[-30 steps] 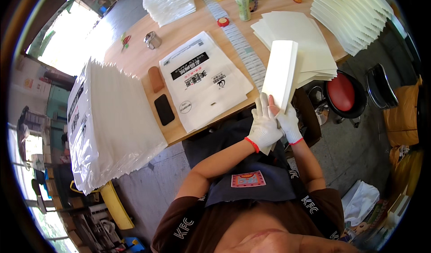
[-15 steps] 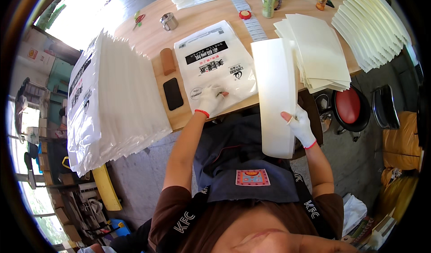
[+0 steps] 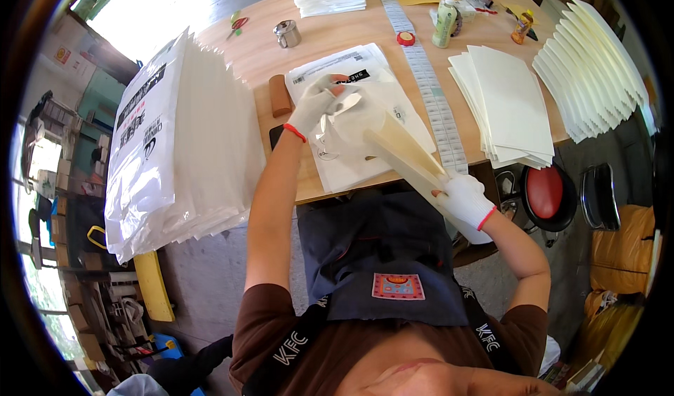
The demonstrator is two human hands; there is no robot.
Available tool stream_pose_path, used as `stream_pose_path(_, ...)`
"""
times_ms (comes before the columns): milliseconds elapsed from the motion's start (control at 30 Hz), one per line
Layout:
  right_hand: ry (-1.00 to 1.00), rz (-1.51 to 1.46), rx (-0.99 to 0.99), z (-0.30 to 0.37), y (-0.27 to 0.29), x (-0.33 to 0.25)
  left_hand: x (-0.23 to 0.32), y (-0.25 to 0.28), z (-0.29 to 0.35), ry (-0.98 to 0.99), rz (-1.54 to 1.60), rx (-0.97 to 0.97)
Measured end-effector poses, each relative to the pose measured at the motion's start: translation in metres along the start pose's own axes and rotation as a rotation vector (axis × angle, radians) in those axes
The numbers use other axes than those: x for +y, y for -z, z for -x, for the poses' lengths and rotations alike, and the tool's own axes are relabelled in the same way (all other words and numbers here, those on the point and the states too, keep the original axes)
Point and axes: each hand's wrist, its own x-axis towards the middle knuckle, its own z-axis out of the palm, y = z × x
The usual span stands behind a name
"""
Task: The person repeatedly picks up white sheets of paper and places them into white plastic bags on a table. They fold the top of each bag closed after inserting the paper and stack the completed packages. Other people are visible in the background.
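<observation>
At the table edge [image 3: 330,194], the left hand [image 3: 314,104] pinched a clear bag [image 3: 351,126] open; the right hand [image 3: 465,198] gripped a cream sheet [image 3: 404,154] entering it

A long cream paper liner [image 3: 407,159], tilted with its far end seemingly tucked into the lifted mouth of a clear printed plastic bag [image 3: 358,126] lying flat on the wooden table [image 3: 337,45].

Metal cup [image 3: 287,34], green bottle [image 3: 442,23], red stool [image 3: 544,192] (under table), fanned white sheets [image 3: 597,73].
</observation>
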Motion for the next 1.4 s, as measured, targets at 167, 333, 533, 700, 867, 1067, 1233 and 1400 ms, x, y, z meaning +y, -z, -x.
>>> stream_pose_path(167, -0.004, -0.097, -0.070, 0.001, 0.025, -0.015, 0.000, -0.059, 0.026, -0.475, -0.495, -0.057)
stream_pose_path(333, -0.104, -1.260, -0.237, -0.030, -0.006, 0.008, -0.010, -0.130, 0.104, -0.739, -0.807, -0.081)
stream_pose_path(533, 0.242, -0.622, 0.032, -0.083, -0.043, 0.001, 0.003, -0.155, 0.118, -0.820, -0.574, 0.108)
stream_pose_path(700, 0.218, -1.008, 0.326, -0.103, -0.074, -0.008, -0.006, -0.146, 0.114, -0.793, -0.484, 0.152)
stream_pose_path(867, 0.020, -1.488, 0.075, -0.087, -0.012, -0.021, -0.039, -0.120, 0.153, -0.931, -0.641, -0.054)
stream_pose_path(1067, 0.130, -0.733, 0.241, -0.118, -0.034, -0.025, 0.004, -0.183, 0.129, -0.996, -0.633, -0.057)
stream_pose_path(1233, 0.160, -0.259, 0.343, -0.111, -0.047, -0.040, -0.003, -0.192, 0.136, -0.855, -0.673, -0.145)
stream_pose_path(1400, 0.190, -0.045, 0.326, -0.043, -0.051, -0.077, -0.042, -0.119, 0.127, -0.456, -0.607, 0.012)
